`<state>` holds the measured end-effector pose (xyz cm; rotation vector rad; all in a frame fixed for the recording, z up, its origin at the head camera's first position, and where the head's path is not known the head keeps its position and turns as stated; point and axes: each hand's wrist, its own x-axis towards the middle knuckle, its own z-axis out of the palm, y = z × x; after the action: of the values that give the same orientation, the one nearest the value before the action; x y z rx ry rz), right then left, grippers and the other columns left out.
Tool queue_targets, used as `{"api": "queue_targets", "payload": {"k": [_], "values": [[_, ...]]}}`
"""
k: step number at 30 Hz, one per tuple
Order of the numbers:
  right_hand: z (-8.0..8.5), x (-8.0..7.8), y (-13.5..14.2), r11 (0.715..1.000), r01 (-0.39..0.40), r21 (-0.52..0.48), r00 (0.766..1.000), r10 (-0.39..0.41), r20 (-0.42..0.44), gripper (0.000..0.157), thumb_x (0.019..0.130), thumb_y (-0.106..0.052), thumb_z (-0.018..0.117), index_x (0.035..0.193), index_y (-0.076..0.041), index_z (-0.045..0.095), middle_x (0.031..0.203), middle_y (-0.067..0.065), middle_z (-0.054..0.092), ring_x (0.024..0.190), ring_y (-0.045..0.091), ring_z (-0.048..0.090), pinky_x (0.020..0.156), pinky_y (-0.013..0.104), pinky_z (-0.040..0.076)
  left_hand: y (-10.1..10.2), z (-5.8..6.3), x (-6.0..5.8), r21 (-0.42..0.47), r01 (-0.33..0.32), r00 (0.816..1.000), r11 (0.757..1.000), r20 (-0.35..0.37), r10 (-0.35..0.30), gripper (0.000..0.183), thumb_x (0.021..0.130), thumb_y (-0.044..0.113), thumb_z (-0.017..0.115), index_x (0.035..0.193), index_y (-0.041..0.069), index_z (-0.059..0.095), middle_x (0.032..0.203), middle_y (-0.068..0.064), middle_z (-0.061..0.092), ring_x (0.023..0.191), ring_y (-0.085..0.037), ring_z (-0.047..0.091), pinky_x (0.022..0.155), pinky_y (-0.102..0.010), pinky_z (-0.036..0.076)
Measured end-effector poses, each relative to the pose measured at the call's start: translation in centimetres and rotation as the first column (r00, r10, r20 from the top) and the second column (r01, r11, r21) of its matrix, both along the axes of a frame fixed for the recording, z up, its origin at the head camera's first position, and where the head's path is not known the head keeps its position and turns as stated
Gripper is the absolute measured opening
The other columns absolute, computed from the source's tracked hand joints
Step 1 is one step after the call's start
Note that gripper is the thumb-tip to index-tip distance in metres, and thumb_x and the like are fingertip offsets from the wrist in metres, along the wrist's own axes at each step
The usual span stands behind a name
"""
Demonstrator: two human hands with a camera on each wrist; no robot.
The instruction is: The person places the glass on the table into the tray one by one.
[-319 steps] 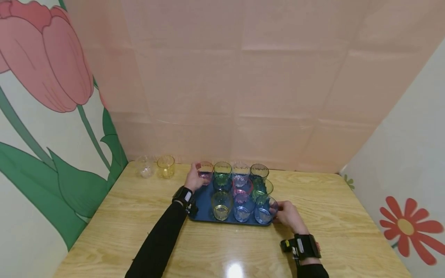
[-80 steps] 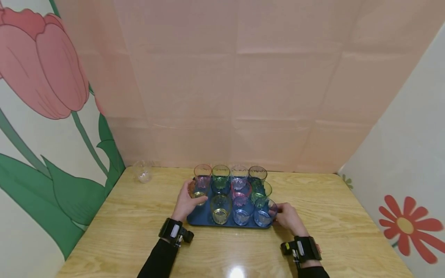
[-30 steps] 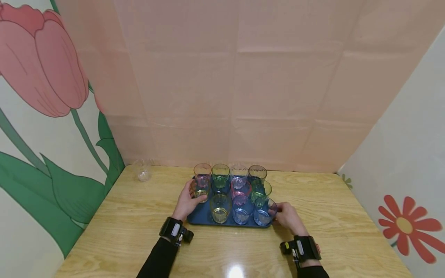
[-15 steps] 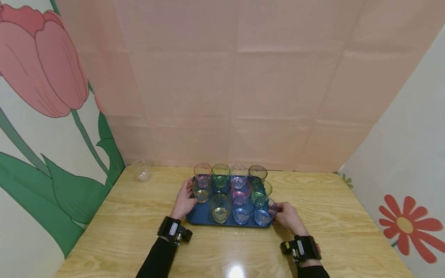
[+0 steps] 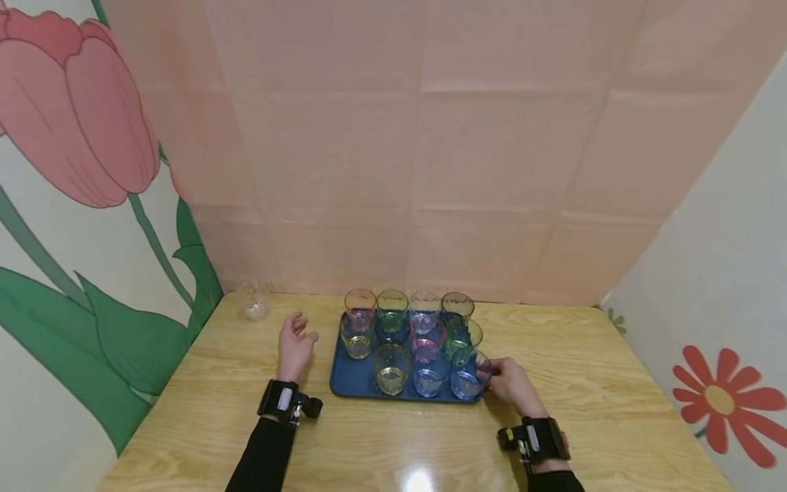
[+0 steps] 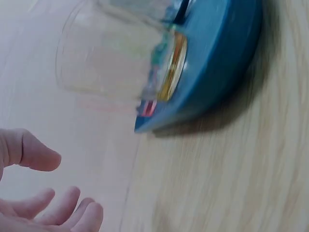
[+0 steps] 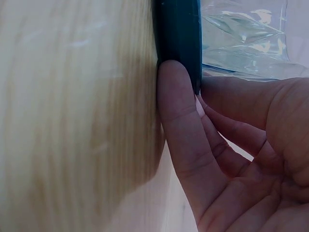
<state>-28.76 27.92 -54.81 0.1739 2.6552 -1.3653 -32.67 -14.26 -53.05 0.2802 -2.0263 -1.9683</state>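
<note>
My left hand point(image 5: 294, 348) is over the table left of the blue tray point(image 5: 350, 384), fingers loosely bent and holding nothing. In the left wrist view, its thumb and fingers are spread apart, away from a yellow glass point(image 6: 113, 53) upright by the tray's edge. With my right hand point(image 5: 515, 386) I pinch the tray's near right corner; the right wrist view has a finger on the outer side of the rim point(image 7: 178, 38) and another digit on the inner side. A blue glass point(image 5: 468, 376) stands right beside these fingertips.
Coloured glasses fill most of the tray in rows, among them a pink glass point(image 5: 360, 299), a green glass point(image 5: 392, 301) and another yellow glass point(image 5: 391, 372). The tray's front left corner is bare. A clear glass point(image 5: 255, 305) stands at the table's back left, near the wall.
The yellow glass that stood beside the clear one now stands on the tray's left side. My left hand has let go of it and moved left. My right hand has stayed at the tray corner.
</note>
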Motion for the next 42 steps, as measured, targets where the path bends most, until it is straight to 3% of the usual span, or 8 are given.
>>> {"api": "queue_targets", "payload": {"k": [9,16,23,28,34,37,42], "values": [[0.0,0.3,0.6,1.000,0.016,0.016,1.000,-0.016,-0.003,0.009,0.097,0.002,0.063,0.099,0.004,0.072,0.090,0.010,0.067,0.079,0.021,0.066,0.067,0.038,0.060,-1.8,0.9,-0.7,-0.002,-0.146,0.987,0.989,0.063,0.146,0.065,0.090,-0.006,0.067,0.147,-0.007,0.036,0.139,-0.027,0.042,0.130,-0.041,0.042,0.105,-0.051,0.038],[-0.1,0.1,0.6,1.000,0.016,0.013,1.000,-0.016,0.001,0.009,0.097,0.001,0.063,0.099,0.003,0.072,0.089,0.009,0.067,0.078,0.021,0.066,0.067,0.038,0.059,-4.3,1.4,-1.3,-0.041,-0.287,0.956,0.957,0.056,0.289,0.078,0.085,-0.003,0.075,0.149,-0.006,0.031,0.143,-0.030,0.035,0.130,-0.044,0.037,0.107,-0.052,0.035],[0.1,-0.1,0.5,1.000,0.008,0.028,1.000,-0.008,-0.001,0.008,0.097,-0.001,0.064,0.098,0.002,0.072,0.088,0.008,0.067,0.077,0.019,0.065,0.067,0.037,0.059,-6.6,1.7,-2.0,-0.145,-0.361,0.925,0.921,0.069,0.373,0.087,0.080,0.006,0.083,0.148,-0.008,0.030,0.143,-0.034,0.033,0.134,-0.047,0.037,0.114,-0.054,0.030],[-0.1,-0.1,0.3,1.000,0.009,0.009,1.000,-0.009,-0.023,0.008,0.097,0.001,0.064,0.097,0.003,0.071,0.087,0.008,0.067,0.077,0.019,0.066,0.065,0.038,0.059,-8.1,1.8,-2.9,-0.194,-0.374,0.915,0.907,0.084,0.395,0.093,0.081,0.015,0.086,0.149,-0.009,0.027,0.146,-0.035,0.032,0.135,-0.048,0.037,0.116,-0.054,0.029],[-0.5,0.1,0.1,1.000,0.014,-0.025,1.000,-0.015,-0.026,0.007,0.096,0.003,0.064,0.096,0.006,0.070,0.088,0.009,0.067,0.076,0.020,0.066,0.065,0.038,0.060,-10.3,2.1,-3.9,-0.174,-0.313,0.941,0.934,0.078,0.330,0.102,0.082,0.012,0.085,0.156,-0.007,0.017,0.159,-0.033,0.022,0.149,-0.045,0.022,0.123,-0.050,0.018],[-0.5,0.2,0.0,0.999,0.019,-0.027,1.000,-0.020,-0.022,0.007,0.096,0.004,0.064,0.096,0.006,0.070,0.088,0.010,0.066,0.076,0.020,0.066,0.065,0.038,0.060,-11.2,2.2,-4.6,-0.261,-0.251,0.954,0.932,0.094,0.284,0.101,0.084,0.015,0.083,0.155,-0.011,0.016,0.158,-0.037,0.022,0.148,-0.049,0.022,0.122,-0.052,0.019],[-0.2,0.0,-0.1,0.999,0.017,-0.031,1.000,-0.018,-0.017,0.007,0.096,0.004,0.063,0.096,0.006,0.070,0.088,0.011,0.066,0.077,0.021,0.066,0.065,0.038,0.060,-12.6,2.7,-5.7,-0.421,-0.166,0.958,0.892,0.144,0.246,0.101,0.083,0.022,0.083,0.151,-0.017,0.019,0.151,-0.043,0.029,0.141,-0.054,0.029,0.119,-0.055,0.024]]}}
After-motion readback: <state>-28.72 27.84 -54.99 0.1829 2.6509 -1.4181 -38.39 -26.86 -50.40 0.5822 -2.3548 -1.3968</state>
